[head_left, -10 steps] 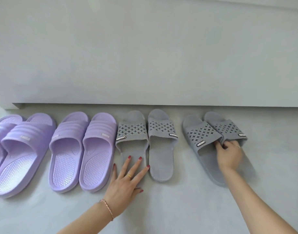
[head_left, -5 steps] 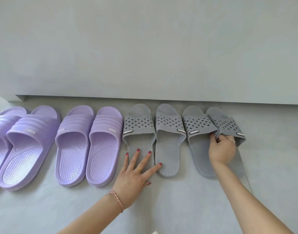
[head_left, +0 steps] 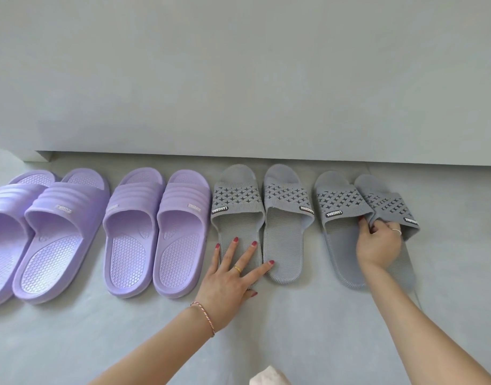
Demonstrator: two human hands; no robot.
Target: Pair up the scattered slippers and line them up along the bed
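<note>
Several slippers stand in a row on the floor, toes toward the bed side [head_left: 266, 93]. From the left come a large purple pair [head_left: 55, 240], a smaller purple pair [head_left: 155, 232], a grey pair [head_left: 283, 234] and a second grey pair [head_left: 341, 207]. My left hand [head_left: 233, 273] lies flat, fingers spread, on the heel of the left slipper of the first grey pair. My right hand [head_left: 377, 243] pinches the inner strap edges of the second grey pair, whose right slipper is partly hidden under it.
The pale grey floor [head_left: 127, 343] stretches toward me in front of the slippers. A bit of pale cloth [head_left: 269, 379] shows at the bottom edge. The bed's left corner [head_left: 41, 155] ends above the large purple pair.
My right hand has drawn the second grey pair left and straighter, closer to the first grey pair. My left hand stays flat on the grey slipper. The view shifted slightly.
</note>
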